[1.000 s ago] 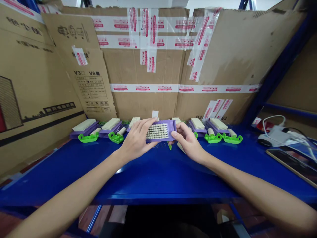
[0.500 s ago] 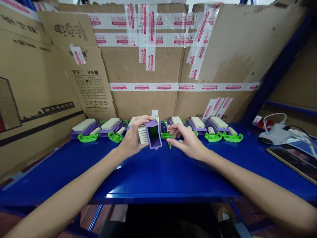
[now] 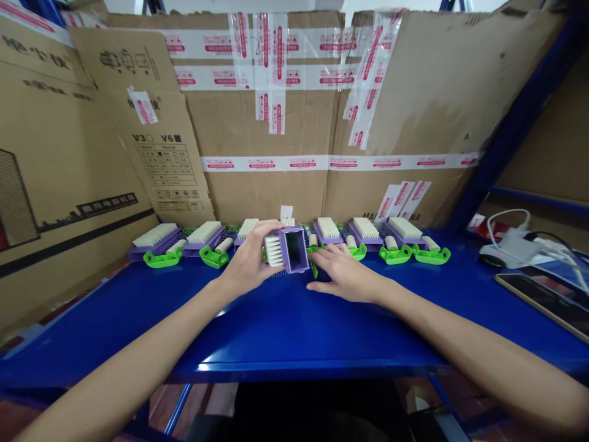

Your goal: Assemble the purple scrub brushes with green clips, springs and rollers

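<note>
My left hand [image 3: 252,256] is closed around a purple brush head [image 3: 296,250] with pale bristles, held above the middle of the table. Its bristles [image 3: 273,252] point left, and its hollow, dark open end faces me. Just to the right, my right hand [image 3: 343,273] is lowered to the table with palm down and thumb apart from the fingers. Its fingertips are at a small green piece [image 3: 314,269]; whether they touch it, I cannot tell. Behind both hands stand more purple brushes, such as one brush [image 3: 327,228] with its bristles up.
Green brackets [image 3: 396,254] and pale rollers [image 3: 431,244] lie along the back of the blue table [image 3: 294,331]. Cardboard [image 3: 267,123] walls the back and left. A phone [image 3: 547,304], a white adapter [image 3: 510,248] and cables are at the right.
My right hand has come down and slightly left, from raised with curled fingers to the table. My left hand has turned the brush head and shifted it slightly right.
</note>
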`<state>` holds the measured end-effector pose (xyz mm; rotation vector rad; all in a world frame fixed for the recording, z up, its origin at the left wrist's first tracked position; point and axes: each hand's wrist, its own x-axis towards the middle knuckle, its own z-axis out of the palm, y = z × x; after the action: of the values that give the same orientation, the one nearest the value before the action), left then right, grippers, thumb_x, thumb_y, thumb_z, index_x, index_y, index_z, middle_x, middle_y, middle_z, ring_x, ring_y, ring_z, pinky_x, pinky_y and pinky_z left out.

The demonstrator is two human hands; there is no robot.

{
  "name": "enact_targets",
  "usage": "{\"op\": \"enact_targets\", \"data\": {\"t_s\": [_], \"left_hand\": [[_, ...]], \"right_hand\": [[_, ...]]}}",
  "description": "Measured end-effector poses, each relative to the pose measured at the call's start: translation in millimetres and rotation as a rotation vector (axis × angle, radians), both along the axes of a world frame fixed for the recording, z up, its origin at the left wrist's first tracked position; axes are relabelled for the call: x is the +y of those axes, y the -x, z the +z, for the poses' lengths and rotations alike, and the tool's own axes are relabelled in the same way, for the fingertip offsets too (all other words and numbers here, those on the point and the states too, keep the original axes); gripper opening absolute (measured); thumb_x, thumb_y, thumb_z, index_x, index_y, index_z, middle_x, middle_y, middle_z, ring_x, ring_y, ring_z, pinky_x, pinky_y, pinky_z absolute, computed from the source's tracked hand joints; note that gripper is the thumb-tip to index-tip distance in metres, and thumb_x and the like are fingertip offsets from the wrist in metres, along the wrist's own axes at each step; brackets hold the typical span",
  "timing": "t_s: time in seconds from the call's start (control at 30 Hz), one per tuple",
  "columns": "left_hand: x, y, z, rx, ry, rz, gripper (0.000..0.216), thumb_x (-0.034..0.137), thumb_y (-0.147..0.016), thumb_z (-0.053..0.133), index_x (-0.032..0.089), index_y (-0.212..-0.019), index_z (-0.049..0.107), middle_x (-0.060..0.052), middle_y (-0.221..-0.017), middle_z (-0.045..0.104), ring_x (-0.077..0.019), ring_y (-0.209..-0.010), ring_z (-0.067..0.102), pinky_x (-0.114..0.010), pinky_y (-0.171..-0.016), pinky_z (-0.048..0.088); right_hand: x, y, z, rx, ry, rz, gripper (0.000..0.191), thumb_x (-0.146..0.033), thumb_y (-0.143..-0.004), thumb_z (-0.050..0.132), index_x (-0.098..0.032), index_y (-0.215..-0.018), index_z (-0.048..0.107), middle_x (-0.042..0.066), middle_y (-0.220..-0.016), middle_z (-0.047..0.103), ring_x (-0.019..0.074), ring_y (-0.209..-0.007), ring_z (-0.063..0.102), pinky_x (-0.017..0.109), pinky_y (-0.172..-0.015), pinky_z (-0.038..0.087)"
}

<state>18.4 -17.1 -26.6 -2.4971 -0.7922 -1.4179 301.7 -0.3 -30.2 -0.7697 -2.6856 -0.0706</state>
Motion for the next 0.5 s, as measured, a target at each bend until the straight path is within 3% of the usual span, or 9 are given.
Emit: {"op": "enact_targets", "data": {"t_s": [0.13, 0.27, 0.37, 0.5], "left_hand": [[0.2, -0.9, -5.7, -0.092, 0.008, 0.087, 0.091, 0.039, -0.083, 0.094, 0.029, -0.153, 0.036, -0.015, -0.144, 0.061, -0.0305, -0.124, 0.071, -0.049, -0.102, 0.062], [-2.6, -4.3, -4.4, -0.148, 0.115, 0.193, 0.091, 0.052, -0.075, 0.098, 0.025, -0.145, 0.046, -0.012, -0.134, 0.067, -0.0300, -0.114, 0.074, -0.046, -0.096, 0.063], [-5.4, -9.2, -0.2, -0.155, 0.251, 0.161, 0.083, 0.054, -0.077, 0.095, 0.023, -0.141, 0.051, -0.010, -0.125, 0.072, -0.0301, -0.110, 0.075, -0.046, -0.096, 0.062], [-5.6, -15.2, 0.9, -0.235, 0.289, 0.098, 0.072, 0.052, -0.084, 0.089, 0.021, -0.138, 0.054, -0.012, -0.127, 0.072, -0.0305, -0.114, 0.074, -0.047, -0.096, 0.062]], "right_hand": [[0.1, -1.0, 0.8, 0.010, 0.006, 0.021, 0.051, -0.051, -0.104, 0.069, -0.017, -0.142, 0.067, 0.018, -0.128, 0.075, 0.0384, -0.114, 0.064, 0.056, -0.100, 0.046], [0.4, -2.4, 2.2, 0.021, 0.067, 0.040, 0.061, -0.041, -0.103, 0.073, -0.018, -0.156, 0.056, 0.020, -0.138, 0.071, 0.0391, -0.121, 0.066, 0.058, -0.105, 0.048], [0.9, -3.6, 3.0, 0.008, 0.095, 0.069, 0.061, -0.035, -0.103, 0.074, -0.019, -0.158, 0.053, 0.019, -0.142, 0.070, 0.0377, -0.126, 0.068, 0.058, -0.110, 0.047], [4.2, -5.9, 2.3, 0.038, 0.113, 0.087, 0.063, -0.034, -0.102, 0.075, -0.022, -0.159, 0.052, 0.018, -0.141, 0.071, 0.0366, -0.127, 0.069, 0.058, -0.111, 0.049]]}}
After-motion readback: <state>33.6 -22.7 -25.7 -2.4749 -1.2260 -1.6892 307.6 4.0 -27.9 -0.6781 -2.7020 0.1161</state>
